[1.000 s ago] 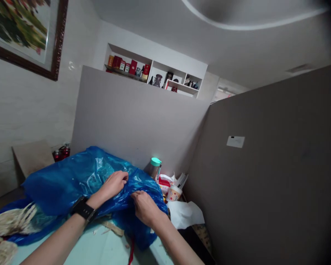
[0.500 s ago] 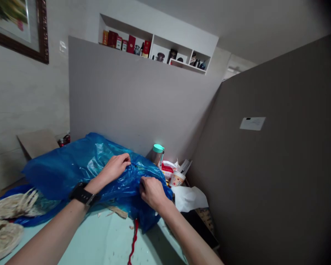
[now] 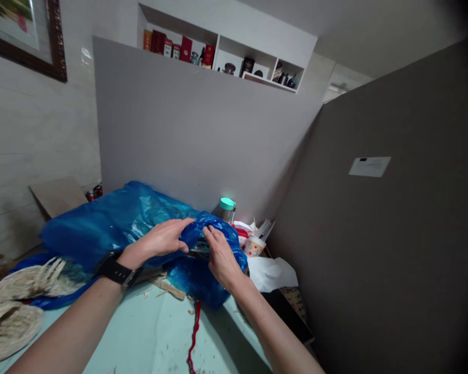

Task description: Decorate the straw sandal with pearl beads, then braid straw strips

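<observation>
Head view: Grey panels enclose a pale green table, its near edge cut off by the frame. Across its far side lies a blue bag, its long axis running left to right and its right end beside a paper cup. The left forearm hides part of the bag's near edge. Glossy, thin and crumpled, the plastic turns see-through in places; what shows at the gap between the hands is too dim to name. Two woven pieces sit at lower left, the nearer one cropped. The left hand rests on the bag, thumb and fingers parted with blue film between. The right hand touches the bag's right part, fingertips together; its thumb is hidden, and whether it pinches the film cannot be told. Behind, the bag covers the base of a flask. A red cord runs from beneath the bag out of frame.
</observation>
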Tool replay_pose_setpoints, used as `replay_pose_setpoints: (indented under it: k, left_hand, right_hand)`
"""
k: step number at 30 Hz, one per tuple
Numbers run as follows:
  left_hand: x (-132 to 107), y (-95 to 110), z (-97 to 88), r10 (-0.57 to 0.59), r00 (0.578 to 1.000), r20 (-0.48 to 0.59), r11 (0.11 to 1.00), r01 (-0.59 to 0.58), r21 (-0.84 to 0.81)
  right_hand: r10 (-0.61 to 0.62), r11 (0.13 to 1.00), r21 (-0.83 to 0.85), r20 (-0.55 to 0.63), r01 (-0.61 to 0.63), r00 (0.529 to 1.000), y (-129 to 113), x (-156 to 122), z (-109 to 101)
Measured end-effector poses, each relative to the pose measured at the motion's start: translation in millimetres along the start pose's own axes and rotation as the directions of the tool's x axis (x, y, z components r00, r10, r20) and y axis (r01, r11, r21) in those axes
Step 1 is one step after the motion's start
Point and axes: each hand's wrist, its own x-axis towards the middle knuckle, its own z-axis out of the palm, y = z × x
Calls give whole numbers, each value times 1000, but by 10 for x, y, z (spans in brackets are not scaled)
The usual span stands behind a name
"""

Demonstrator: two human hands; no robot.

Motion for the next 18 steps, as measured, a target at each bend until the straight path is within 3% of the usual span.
replay_pose_setpoints:
  k: [4,11,18]
  left_hand:
    - [18,-22,-67,-66,992,-110,997,71,43]
    - [34,16,-200,-85,960,-267,996,92,16]
    - [-11,121,-244,-78,923,-377,997,65,-47]
  right_hand:
    - [10,1000,-10,-36,-11,999,13,7,-90]
    - [-56,985,-152,139,77,989,-42,49,-31]
    - [75,911,-411,224,24,972,-96,352,105]
